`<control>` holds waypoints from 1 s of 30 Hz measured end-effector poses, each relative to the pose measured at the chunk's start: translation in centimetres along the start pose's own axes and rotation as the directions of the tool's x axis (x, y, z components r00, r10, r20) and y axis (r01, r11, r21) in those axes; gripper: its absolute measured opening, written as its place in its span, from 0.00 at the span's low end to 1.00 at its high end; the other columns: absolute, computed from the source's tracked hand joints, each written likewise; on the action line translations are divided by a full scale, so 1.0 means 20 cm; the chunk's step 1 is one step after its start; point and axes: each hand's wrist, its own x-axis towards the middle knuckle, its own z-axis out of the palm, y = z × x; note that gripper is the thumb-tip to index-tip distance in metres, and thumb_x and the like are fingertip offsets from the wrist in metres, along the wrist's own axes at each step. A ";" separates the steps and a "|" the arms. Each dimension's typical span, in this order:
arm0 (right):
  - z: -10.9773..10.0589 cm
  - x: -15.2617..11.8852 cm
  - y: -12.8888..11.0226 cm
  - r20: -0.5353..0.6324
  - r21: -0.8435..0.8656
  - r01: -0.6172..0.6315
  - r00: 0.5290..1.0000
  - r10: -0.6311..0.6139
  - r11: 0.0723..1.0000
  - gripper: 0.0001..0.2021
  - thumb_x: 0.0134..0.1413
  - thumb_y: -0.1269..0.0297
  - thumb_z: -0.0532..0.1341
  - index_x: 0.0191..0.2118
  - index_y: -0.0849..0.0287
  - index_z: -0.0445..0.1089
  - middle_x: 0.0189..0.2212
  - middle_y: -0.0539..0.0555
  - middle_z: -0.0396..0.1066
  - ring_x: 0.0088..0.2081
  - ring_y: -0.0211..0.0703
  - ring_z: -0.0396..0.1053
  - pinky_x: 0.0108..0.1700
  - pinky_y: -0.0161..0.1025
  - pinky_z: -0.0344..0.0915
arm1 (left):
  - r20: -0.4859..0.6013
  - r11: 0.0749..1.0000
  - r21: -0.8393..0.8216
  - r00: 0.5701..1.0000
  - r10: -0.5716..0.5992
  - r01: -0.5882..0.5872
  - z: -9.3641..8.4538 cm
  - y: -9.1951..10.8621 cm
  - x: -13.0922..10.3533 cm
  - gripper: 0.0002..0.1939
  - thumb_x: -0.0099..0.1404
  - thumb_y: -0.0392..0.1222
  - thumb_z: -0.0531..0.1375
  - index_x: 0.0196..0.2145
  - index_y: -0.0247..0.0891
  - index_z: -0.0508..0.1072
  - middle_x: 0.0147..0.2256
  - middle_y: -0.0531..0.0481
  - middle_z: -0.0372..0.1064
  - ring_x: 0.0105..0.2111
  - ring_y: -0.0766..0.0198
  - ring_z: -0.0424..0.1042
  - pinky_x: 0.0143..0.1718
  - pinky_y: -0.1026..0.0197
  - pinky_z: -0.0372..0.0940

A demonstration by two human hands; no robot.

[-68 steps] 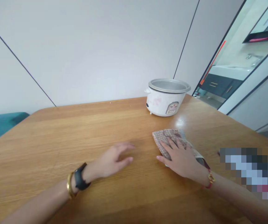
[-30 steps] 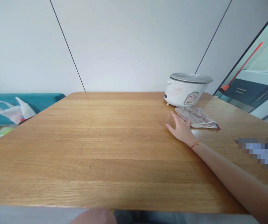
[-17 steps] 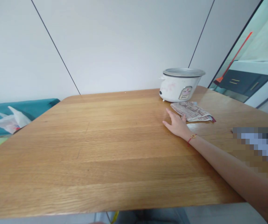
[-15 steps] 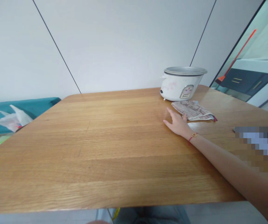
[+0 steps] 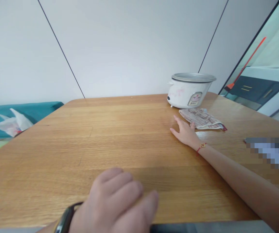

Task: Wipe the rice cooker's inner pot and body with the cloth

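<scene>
Far L: white bag [image 5: 12, 125] on a blue-green seat [image 5: 42, 110]. Worktop [image 5: 81, 136] goes across the mid. Near mid: L hand [image 5: 115, 204] w/ dark watch [image 5: 67, 219], blurry, fingers bent in; can't tell if its grip is closed. Farther off & to the R: R hand [image 5: 186, 133], grip open, fingers spread, w/ red string bracelet [image 5: 202, 146]. White pot [image 5: 186, 93] stands far R. Checked cloth [image 5: 200, 118] lies flat just in front of it, by R hand's fingers; can't tell if they touch. Far R, past the worktop: red pole [image 5: 247, 64], leaning.
</scene>
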 end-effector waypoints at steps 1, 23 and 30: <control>0.00 0.00 0.00 0.000 -0.006 0.005 1.000 -0.005 1.000 0.34 0.63 0.54 0.52 0.71 0.57 0.47 0.66 0.65 0.60 0.64 0.65 0.59 0.63 0.81 0.33 | -0.058 0.997 0.075 0.998 0.041 -0.036 0.03 -0.10 0.04 0.15 0.65 0.37 0.54 0.48 0.47 0.73 0.27 0.50 0.73 0.25 0.59 0.70 0.24 0.53 0.63; 0.02 0.01 0.01 -0.054 -0.017 0.070 0.996 -0.071 0.997 0.22 0.62 0.61 0.54 0.60 0.60 0.65 0.60 0.64 0.68 0.61 0.61 0.64 0.64 0.78 0.39 | 0.226 0.202 -0.452 0.330 -0.916 0.869 0.23 -1.11 -0.03 0.17 0.55 0.49 0.59 0.40 0.37 0.68 0.23 0.53 0.69 0.17 0.65 0.64 0.19 0.64 0.54; 0.04 0.01 0.03 -0.122 -0.008 0.040 0.992 -0.040 0.999 0.21 0.63 0.61 0.54 0.59 0.59 0.64 0.59 0.63 0.69 0.61 0.59 0.65 0.64 0.77 0.42 | 0.231 0.150 -0.530 0.313 -0.921 0.834 0.21 -1.17 -0.05 0.19 0.57 0.56 0.59 0.38 0.37 0.68 0.25 0.52 0.70 0.17 0.67 0.65 0.16 0.68 0.50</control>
